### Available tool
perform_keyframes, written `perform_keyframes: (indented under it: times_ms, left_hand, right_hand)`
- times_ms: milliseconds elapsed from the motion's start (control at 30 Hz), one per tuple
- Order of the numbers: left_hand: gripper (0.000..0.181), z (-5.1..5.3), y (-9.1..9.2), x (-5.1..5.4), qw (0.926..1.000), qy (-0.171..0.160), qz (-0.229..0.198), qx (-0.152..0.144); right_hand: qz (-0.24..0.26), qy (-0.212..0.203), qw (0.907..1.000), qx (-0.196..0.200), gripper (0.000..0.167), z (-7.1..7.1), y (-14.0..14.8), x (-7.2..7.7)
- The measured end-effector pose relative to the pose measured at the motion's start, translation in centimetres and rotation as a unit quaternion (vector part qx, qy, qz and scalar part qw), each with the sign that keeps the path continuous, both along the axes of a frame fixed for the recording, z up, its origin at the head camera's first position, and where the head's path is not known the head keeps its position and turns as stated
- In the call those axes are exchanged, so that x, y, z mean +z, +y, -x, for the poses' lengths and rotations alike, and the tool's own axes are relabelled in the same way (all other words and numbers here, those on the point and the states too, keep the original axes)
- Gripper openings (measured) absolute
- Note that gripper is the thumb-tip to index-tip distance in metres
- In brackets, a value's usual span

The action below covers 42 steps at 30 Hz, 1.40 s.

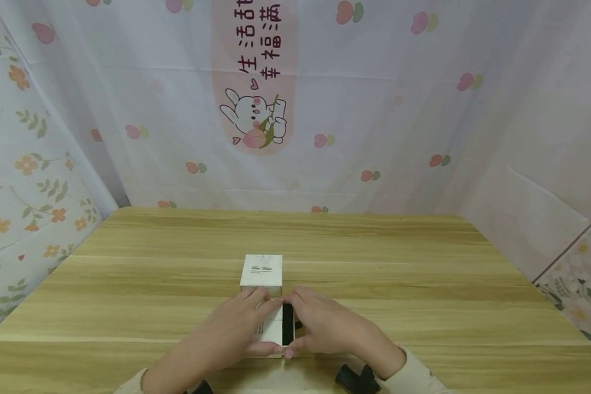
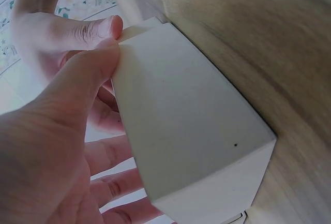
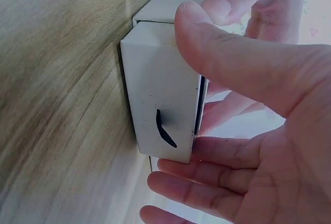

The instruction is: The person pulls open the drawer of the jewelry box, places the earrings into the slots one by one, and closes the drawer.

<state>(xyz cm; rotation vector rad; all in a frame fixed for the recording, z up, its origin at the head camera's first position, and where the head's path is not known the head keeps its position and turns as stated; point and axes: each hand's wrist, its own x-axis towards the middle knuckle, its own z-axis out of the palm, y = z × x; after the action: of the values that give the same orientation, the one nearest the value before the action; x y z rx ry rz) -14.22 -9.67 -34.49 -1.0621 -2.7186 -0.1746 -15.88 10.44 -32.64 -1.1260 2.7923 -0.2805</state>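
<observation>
A small white drawer-style box (image 1: 272, 330) lies on the wooden table, its inner tray (image 3: 163, 89) partly out on the right, showing a black interior (image 1: 288, 324) and a dark pull tab (image 3: 164, 130). My left hand (image 1: 233, 327) grips the sleeve (image 2: 191, 110), thumb on the near side and fingers on the far side. My right hand (image 1: 325, 325) pinches the tray's end between thumb and fingers. The two thumbs are close together at the near edge. Just behind stands a second white box (image 1: 262, 272) with printed lettering.
The wooden table (image 1: 374, 257) extends to a patterned curtain (image 1: 354, 109) at the back, with floral cloth (image 1: 24, 180) on the left. Black objects (image 1: 357, 379) show by the right wrist and at the bottom edge by the left forearm.
</observation>
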Motion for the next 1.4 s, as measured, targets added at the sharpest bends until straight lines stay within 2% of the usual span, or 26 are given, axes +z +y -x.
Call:
perform_keyframes:
  times_ms: [500,967,1400]
  left_hand:
    - [0.069,0.2,0.1,-0.2,0.9994,0.032,0.002,-0.009]
    - [0.065,0.0,0.1,0.1,0.9996,0.022,0.011,-0.012]
    - [0.065,0.1,0.2,-0.1,0.9994,0.031,0.013,-0.007]
  right_hand:
    - [-0.004,-0.010,0.9999,-0.004,0.078,0.1,0.5,-0.3]
    - [0.002,-0.028,0.9994,-0.021,0.079,0.1,1.2,-0.2]
    - [0.007,-0.039,0.9988,-0.028,0.078,0.2,1.7,-0.2]
